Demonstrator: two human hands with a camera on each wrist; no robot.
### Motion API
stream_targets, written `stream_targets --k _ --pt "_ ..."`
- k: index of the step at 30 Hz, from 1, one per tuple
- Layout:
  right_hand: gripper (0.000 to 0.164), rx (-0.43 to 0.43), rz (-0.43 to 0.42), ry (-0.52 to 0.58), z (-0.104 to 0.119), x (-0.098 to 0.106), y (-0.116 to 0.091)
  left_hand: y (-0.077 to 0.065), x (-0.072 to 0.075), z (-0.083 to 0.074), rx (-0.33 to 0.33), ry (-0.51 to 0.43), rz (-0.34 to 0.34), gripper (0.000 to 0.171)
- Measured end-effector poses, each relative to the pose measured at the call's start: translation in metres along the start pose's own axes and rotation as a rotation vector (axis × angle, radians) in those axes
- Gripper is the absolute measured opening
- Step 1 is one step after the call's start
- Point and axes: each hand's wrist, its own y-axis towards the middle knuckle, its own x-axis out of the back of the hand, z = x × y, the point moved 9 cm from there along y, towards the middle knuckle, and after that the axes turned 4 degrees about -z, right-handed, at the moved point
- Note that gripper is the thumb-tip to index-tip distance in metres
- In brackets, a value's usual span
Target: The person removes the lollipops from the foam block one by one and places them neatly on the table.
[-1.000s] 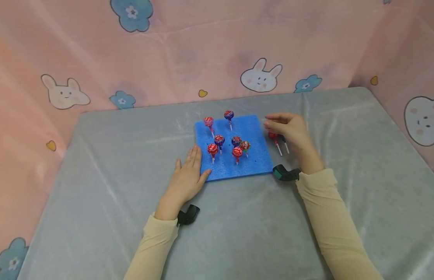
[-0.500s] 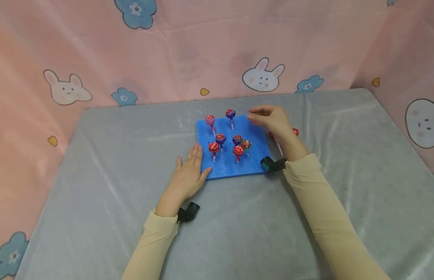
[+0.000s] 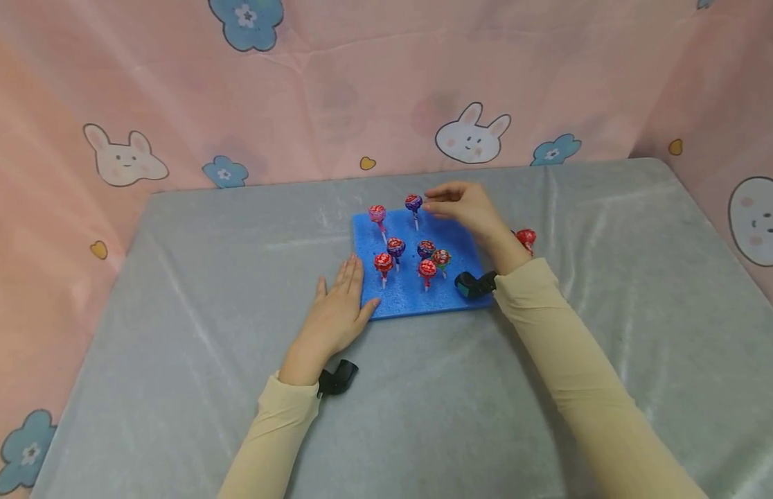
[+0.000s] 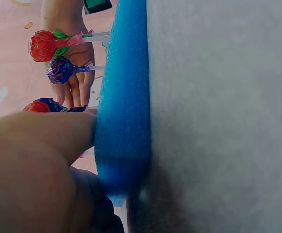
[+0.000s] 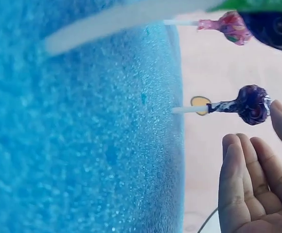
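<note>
A blue foam board [image 3: 393,305] lies on the table with several wrapped lollipops standing in it by their sticks. My left hand [image 3: 332,315] rests along the board's left edge, fingers straight, thumb over the front left corner. Beside the purple lollipop [image 3: 413,202] at the back of the board is my right hand [image 3: 470,208]. In the right wrist view its thumb is at the head of that lollipop [image 5: 254,104], touching or nearly so; the other fingers are extended below and do not wrap it. A pink lollipop [image 3: 377,214] stands to the left.
Nearer the front stand a red lollipop [image 3: 383,263], a green-wrapped one [image 3: 442,258] and others. Right of the board, a red lollipop [image 3: 526,238] lies partly behind my right wrist. A pink printed curtain [image 3: 299,90] hangs behind the grey-covered table [image 3: 206,312].
My right hand has moved left, from the loose lollipops beside the board, over the back of the board to the purple lollipop. The left hand stays at the board's edge.
</note>
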Motion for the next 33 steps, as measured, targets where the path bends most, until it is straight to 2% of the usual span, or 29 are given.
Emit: stream_targets --k 5,13,24,33 --pt "0.035 0.023 0.035 -0.040 0.004 -0.008 0.006 0.000 0.000 0.000 0.006 0.002 0.003 0.072" --pt "0.034 0.022 0.011 -0.110 0.004 -0.012 0.008 0.001 -0.001 -0.001 0.010 0.003 0.006 0.073" --pt "0.031 0.052 0.000 -0.087 0.006 -0.011 0.004 0.001 -0.001 -0.001 0.007 0.003 0.004 0.072" --pt "0.029 0.068 -0.030 -0.029 0.012 -0.008 0.003 0.000 0.001 -0.001 -0.008 0.000 -0.033 0.072"
